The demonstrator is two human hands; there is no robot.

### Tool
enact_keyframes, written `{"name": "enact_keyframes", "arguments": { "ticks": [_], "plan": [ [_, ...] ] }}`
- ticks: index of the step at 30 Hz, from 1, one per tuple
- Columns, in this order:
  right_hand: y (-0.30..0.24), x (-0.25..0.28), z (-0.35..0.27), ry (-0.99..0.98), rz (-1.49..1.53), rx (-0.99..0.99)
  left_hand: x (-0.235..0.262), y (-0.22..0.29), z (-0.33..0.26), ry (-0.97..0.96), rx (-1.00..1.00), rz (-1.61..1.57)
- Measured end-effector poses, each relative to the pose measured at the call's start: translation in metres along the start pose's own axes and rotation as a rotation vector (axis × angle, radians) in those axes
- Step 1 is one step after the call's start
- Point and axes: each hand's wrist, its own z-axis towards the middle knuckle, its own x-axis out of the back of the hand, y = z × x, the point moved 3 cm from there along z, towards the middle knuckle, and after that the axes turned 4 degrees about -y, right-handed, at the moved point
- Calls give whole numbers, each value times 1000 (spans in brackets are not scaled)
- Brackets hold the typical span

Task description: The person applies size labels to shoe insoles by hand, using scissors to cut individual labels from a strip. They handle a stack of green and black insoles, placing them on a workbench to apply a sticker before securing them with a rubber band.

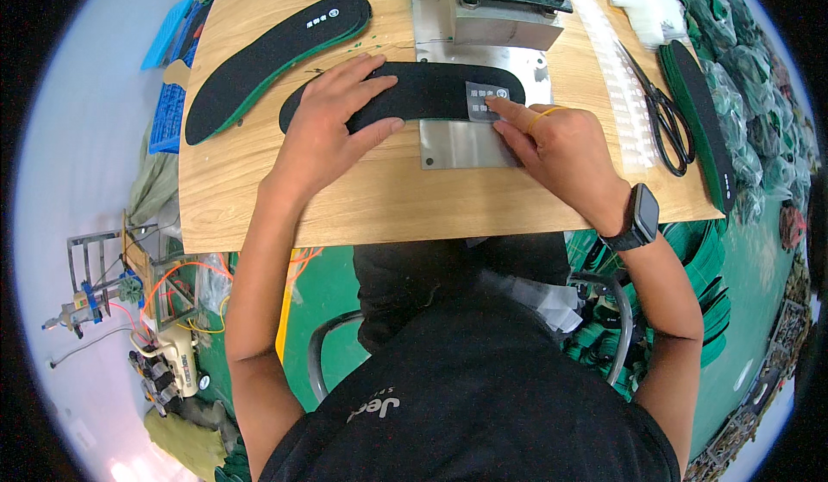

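Observation:
A black insole (431, 85) with a thin green edge lies across the wooden table, one end over a metal plate (448, 147). My left hand (328, 115) rests on its left part with fingers spread, holding it down. On the right end sits a small translucent transfer film (477, 113) with white print. My right hand (565, 141) has its index fingertip on this film and its thumb by the film's lower edge; the other fingers are curled in. A yellow band circles a finger, and a black watch (644, 215) is on that wrist.
Another printed black insole (276, 64) lies at the left. Behind the plate stands a metal press block (504, 25). To the right are a strip of film labels (617, 77), black scissors (668, 124) and stacked insoles (697, 124). Bagged green goods (750, 77) lie beyond the table.

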Motion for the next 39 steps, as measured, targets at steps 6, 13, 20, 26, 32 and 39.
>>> {"name": "enact_keyframes", "arguments": {
  "ticks": [6,13,20,26,32,39],
  "plan": [
    [-1,5,6,-9,18,-9,0,-9,5,16,6,-36],
    [-4,2,7,-6,-14,12,0,-10,6,30,-4,-35],
    [1,1,12,8,-105,71,1,-18,2,45,-5,-12],
    [1,5,13,6,-50,64,2,-15,1,55,8,-4],
    [0,2,10,-14,-44,43,2,-16,1,48,1,-4],
    [-6,0,11,-43,-47,36,3,-17,0,31,7,-26]
  ]
}}
